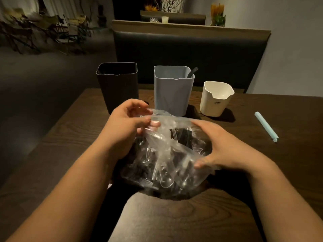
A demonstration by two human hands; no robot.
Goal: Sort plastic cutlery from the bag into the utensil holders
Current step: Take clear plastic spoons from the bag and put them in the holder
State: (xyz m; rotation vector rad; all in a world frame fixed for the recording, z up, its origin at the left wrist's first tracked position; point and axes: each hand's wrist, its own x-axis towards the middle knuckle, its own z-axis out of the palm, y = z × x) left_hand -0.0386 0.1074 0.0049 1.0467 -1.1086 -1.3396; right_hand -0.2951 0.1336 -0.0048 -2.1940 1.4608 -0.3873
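Both hands (130, 122) (221, 145) grip the cutlery bag (167, 159) before three holders (173, 89).

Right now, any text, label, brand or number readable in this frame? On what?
Small dark printed mark on the front of the short white plastic holder, under its rim notch: too small and blurred to read.
No text visible on the tall black plastic holder, the tall grey plastic holder, the clear plastic bag of cutlery or the pale blue stick.
Nothing else legible.
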